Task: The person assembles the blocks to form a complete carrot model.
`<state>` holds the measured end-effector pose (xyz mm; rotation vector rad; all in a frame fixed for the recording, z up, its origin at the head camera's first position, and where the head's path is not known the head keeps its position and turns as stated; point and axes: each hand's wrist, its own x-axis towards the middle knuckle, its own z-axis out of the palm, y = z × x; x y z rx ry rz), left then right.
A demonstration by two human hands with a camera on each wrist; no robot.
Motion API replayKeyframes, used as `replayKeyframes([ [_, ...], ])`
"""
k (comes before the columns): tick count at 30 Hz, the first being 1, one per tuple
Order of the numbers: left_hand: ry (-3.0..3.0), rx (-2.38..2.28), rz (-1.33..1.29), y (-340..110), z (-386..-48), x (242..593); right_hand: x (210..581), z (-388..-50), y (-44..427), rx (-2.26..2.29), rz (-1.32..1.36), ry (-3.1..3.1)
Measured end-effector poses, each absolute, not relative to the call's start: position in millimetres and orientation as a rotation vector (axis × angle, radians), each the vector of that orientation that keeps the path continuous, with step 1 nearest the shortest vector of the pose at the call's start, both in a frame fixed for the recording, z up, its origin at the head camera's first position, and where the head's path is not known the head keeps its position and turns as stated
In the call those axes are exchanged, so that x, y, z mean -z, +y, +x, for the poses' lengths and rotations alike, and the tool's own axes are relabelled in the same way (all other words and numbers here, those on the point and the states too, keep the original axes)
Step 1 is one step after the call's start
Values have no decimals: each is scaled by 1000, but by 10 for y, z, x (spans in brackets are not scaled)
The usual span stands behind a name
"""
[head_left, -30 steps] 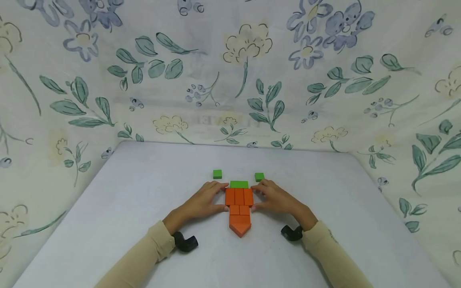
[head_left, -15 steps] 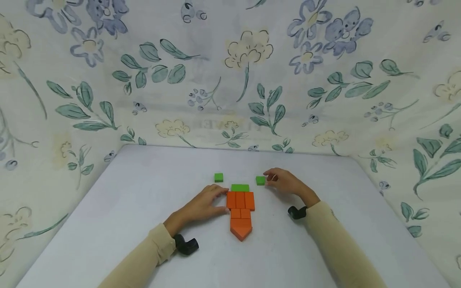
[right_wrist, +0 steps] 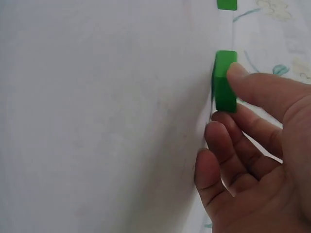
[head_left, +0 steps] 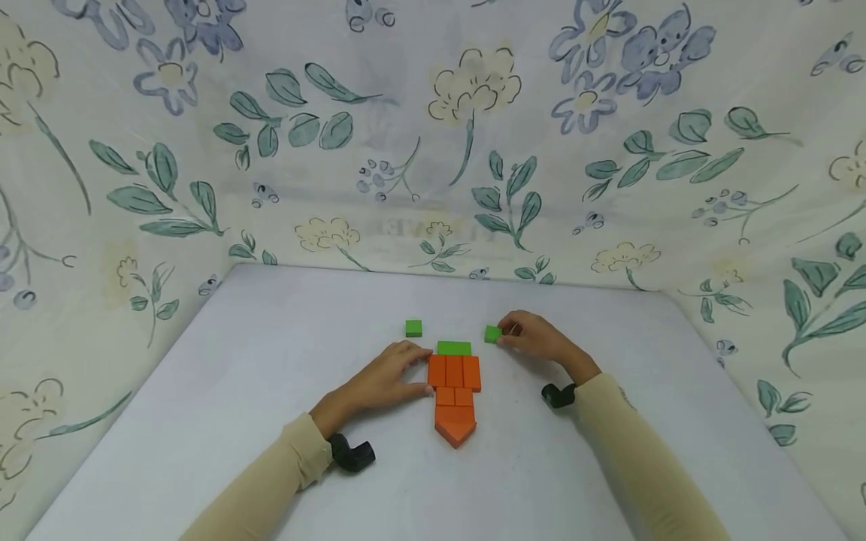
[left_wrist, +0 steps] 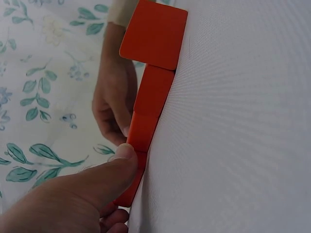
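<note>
Orange blocks [head_left: 454, 373] lie flat and joined, with a wide row, smaller pieces below and a pointed piece [head_left: 455, 425] at the near end. A green rectangular block [head_left: 454, 348] sits against the far side of the row. My left hand [head_left: 386, 379] holds the leftmost orange block [head_left: 437, 371], thumb and forefinger at its two left corners; in the left wrist view the thumb [left_wrist: 109, 174] covers part of it. My right hand [head_left: 537, 336] pinches a small green block [head_left: 492, 334] between thumb and forefinger. The right wrist view shows the thumb on that green block [right_wrist: 225, 92].
Another small green block [head_left: 413, 328] lies to the far left of the shape. All blocks are on a white table [head_left: 284, 315], backed by a flowered cloth [head_left: 392, 128]. A black strap piece [head_left: 352, 454] sits at each wrist.
My right hand has left the right side of the orange blocks, moved away and to the right, and taken hold of the small green block. The left hand stays at the orange row.
</note>
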<state>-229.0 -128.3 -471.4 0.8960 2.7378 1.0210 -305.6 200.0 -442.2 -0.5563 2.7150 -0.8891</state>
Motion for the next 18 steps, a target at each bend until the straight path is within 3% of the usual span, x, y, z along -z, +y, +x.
replayKeyframes([
  [18,2749,-1019,928,-1288,-2311,4727,4438,-3019,1919,835,-596,2797],
])
